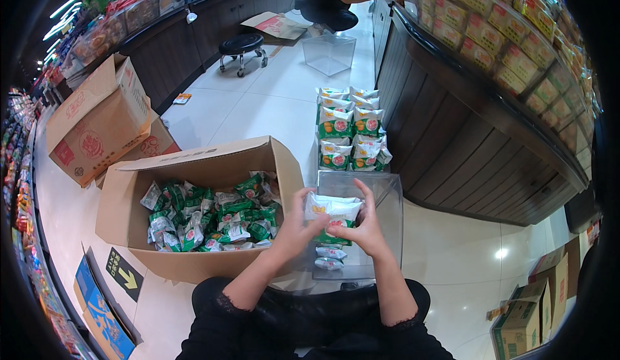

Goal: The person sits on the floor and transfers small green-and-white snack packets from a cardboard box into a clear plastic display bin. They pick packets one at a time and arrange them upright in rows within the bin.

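Note:
Between my left hand (305, 219) and my right hand (365, 224) I hold green-and-white snack packets (334, 210), with my thumbs against their front. They are above a clear plastic bin (392, 258) standing in front of my knees. A couple of small packets (330, 257) lie inside its near left corner. Upright packets of the same kind (336, 122) fill neat rows at the bin's far end. To the left, an open cardboard carton (203, 263) holds many loose packets (193, 210) in a jumble. How many packets are in my hands cannot be told exactly.
Dark wooden counters (465, 156) with packaged snacks flank the aisle. A black wheeled stool (240, 44), an empty clear bin (329, 52) and a crouching person (334, 1) are farther ahead. Cardboard boxes (97, 127) stand at left, others (528, 311) at lower right.

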Action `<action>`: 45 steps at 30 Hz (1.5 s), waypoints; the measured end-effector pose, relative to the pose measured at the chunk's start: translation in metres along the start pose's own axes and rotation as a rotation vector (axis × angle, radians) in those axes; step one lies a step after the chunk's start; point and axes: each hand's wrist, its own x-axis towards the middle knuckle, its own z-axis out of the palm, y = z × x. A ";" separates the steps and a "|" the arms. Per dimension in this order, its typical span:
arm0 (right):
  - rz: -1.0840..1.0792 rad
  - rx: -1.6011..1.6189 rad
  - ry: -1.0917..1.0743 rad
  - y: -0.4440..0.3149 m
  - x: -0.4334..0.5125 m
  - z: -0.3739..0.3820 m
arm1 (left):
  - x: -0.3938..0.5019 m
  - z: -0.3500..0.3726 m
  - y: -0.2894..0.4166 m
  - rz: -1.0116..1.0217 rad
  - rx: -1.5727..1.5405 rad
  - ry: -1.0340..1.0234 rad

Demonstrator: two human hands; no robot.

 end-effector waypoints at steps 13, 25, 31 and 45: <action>0.012 -0.115 -0.022 0.007 0.000 -0.004 | 0.004 -0.002 0.000 -0.035 0.044 -0.136; 0.006 -0.761 -0.463 -0.015 -0.012 -0.030 | -0.005 0.011 0.007 0.340 0.701 -0.228; -0.023 -0.843 -0.494 0.003 -0.021 -0.032 | -0.012 0.024 -0.006 0.298 0.722 -0.308; 0.128 -0.787 -0.619 0.012 -0.017 -0.046 | -0.014 0.021 -0.024 0.173 0.666 -0.377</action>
